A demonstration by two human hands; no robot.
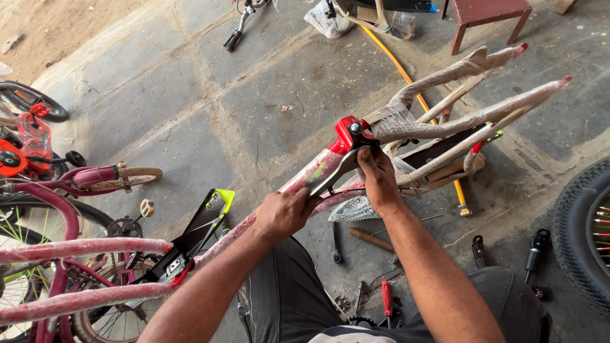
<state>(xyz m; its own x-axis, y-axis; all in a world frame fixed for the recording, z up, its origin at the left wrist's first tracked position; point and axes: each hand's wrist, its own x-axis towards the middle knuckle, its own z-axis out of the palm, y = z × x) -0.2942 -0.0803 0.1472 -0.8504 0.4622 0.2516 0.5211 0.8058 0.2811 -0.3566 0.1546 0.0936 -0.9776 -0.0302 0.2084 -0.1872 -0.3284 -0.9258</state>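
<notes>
Wrapped bicycle frame (406, 121) gripped by left hand (284, 213); metal bracket (333, 176) pinched by right hand (378, 178); tools (372, 240) scattered below hands.

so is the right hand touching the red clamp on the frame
Touching: in the head view the right hand grips directly below the red clamp, fingertips against its lower edge.

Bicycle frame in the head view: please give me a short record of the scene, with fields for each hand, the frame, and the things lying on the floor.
left hand: grips the handle end of a metal wrench
right hand: holds the wrench near its head, at the red clamp
bicycle frame: red, wrapped in clear plastic, lying across the person's lap
floor items: red-handled screwdriver, wooden-handled tool, yellow hose
surroundings: tyre at right, pink bicycle at left
</notes>
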